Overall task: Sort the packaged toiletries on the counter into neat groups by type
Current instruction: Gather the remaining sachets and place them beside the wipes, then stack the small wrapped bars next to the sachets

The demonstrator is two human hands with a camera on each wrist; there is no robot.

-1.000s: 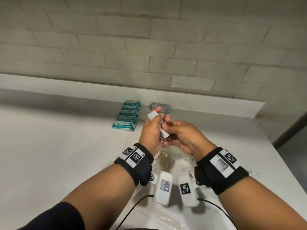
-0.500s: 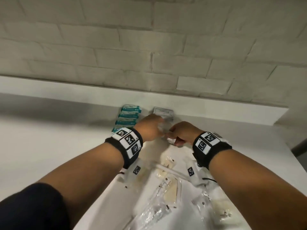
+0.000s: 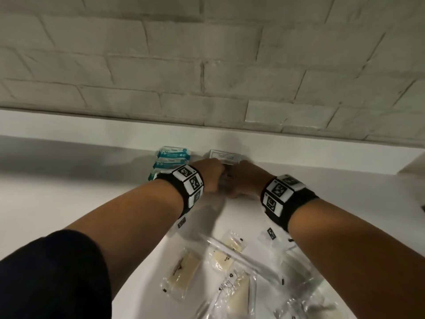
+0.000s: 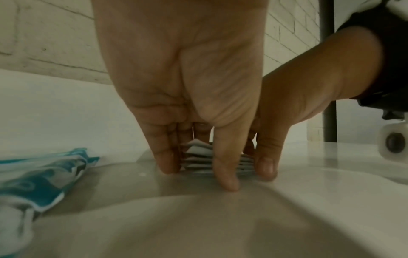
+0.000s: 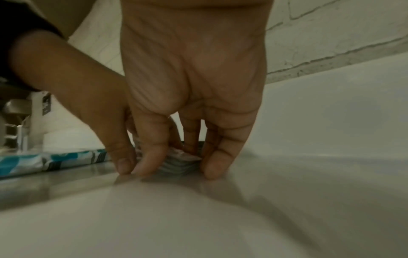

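While both arms reached forward across the counter [image 3: 69, 192], the left hand [image 3: 208, 174] and right hand [image 3: 243, 180] met near the back edge, knuckles up, fingers pointing down. Between them sat a small stack of white sachets [image 4: 198, 159], resting on the counter. Left wrist view showed the left hand's fingers [image 4: 225, 174] and thumb straddling the stack, tips touching the surface, with the right hand's thumb pressed at the stack's other end. Right wrist view showed the same stack [image 5: 181, 163] pinched between the right thumb and fingers [image 5: 215, 165], the left hand closing in from the side. Both hands were clamped on the stack, squeezing it from opposite sides.

Just left of the hands lay a row of teal-and-white packets [image 3: 171, 161], lined up toward the wall, partly hidden by the left wristband [image 3: 187, 183]. Just behind the hands, against the backsplash, lay a flat white printed packet [image 3: 224, 155]. Nearer the person, between the forearms, loose clear packets with cream contents [image 3: 182, 270] lay scattered, unsorted. Right wristband [image 3: 281, 195] carried black-and-white markers. Brick wall [image 3: 207, 65] rose behind.
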